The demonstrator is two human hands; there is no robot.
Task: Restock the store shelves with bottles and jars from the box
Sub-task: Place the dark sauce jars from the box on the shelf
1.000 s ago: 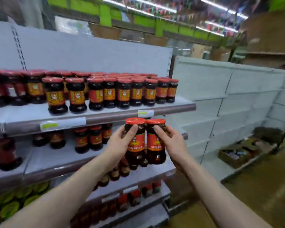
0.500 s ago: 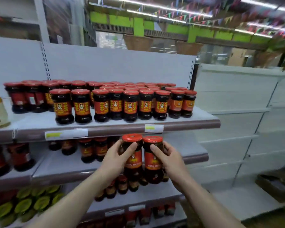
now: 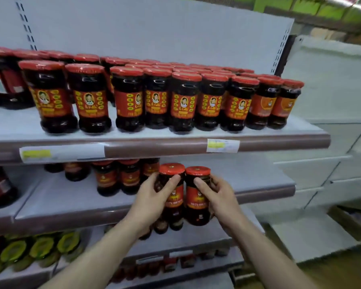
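Observation:
I hold two dark sauce jars with red lids side by side in front of the second shelf [image 3: 265,184]. My left hand [image 3: 152,197] grips the left jar [image 3: 173,197], and my right hand [image 3: 219,195] grips the right jar [image 3: 197,201]. Both jars are upright, touching each other, just off the shelf's front edge. A few matching jars [image 3: 117,178] stand on that shelf to the left of my hands. The shelf's right part is bare.
The upper shelf [image 3: 175,146] carries several rows of the same red-lidded jars [image 3: 183,101]. Green-lidded jars [image 3: 40,247] sit lower left, small jars on the shelves below. A neighbouring white shelf unit [image 3: 331,142] stands at the right, with a cardboard box [image 3: 354,220] on its base.
My view has closed in on the shelves and turned left. Both hands with their jars have moved forward and lower, towards the second shelf.

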